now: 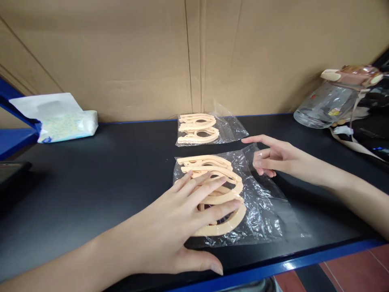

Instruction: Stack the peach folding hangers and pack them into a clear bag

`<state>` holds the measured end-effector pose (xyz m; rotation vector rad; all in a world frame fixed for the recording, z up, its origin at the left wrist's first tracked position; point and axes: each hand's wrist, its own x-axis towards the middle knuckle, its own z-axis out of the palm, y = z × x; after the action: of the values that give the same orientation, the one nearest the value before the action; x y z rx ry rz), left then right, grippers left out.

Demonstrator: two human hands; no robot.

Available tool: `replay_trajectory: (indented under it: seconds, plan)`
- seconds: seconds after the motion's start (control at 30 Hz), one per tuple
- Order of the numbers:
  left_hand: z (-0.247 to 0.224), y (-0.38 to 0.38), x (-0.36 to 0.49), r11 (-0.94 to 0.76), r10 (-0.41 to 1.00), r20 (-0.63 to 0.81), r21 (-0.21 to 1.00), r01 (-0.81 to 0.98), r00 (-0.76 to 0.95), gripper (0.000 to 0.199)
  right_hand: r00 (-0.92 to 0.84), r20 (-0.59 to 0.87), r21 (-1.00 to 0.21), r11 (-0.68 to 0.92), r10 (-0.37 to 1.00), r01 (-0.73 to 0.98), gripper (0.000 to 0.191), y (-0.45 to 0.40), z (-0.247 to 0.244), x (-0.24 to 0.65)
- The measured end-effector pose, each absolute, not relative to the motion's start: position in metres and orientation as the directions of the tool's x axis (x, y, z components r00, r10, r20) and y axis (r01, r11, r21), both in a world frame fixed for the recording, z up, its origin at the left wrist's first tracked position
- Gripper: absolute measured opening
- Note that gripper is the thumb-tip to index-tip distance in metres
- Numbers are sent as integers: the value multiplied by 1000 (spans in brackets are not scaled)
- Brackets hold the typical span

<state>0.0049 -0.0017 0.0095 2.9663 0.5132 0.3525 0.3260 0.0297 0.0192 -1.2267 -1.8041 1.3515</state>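
A clear plastic bag [264, 215] holding several cream curved plastic pieces [225, 229] lies near the table's front edge. My left hand [182, 219] rests flat on this bag, fingers spread over the pieces. At the bag's upper right is my right hand [273, 156], its index finger stretched out to the left and the other fingers curled. Whether those curled fingers pinch the bag's edge cannot be made out. Behind, a smaller clear bag [227, 127] with similar cream pieces [199, 138] lies flat.
A tissue pack [68, 125] sits at the back left of the black table [91, 178]. A clear bottle [328, 103] with a strap leans at the back right, beside dark items. Cardboard [136, 61] stands behind. A dark flat object [12, 172] is at far left.
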Motion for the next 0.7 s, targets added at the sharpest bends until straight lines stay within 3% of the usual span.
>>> replay_trajectory:
  seconds: [0.17, 0.5, 0.6, 0.7]
  plan:
    - [5, -9, 22, -961, 274, 284, 128, 246, 919, 71, -382, 67, -963, 160, 922, 218, 62, 26, 27, 308]
    - [-3, -8, 27, -975, 221, 336, 51, 216, 915, 75, -470, 119, -967, 209, 875, 146, 42, 32, 18, 271]
    - [-1, -11, 26, -986, 161, 430, 28, 165, 888, 59, -510, 166, -933, 301, 844, 196, 38, 31, 11, 270]
    - [2, -18, 25, -994, 62, 549, -37, 99, 834, 31, -564, 230, -850, 445, 793, 280, 41, 29, 4, 273]
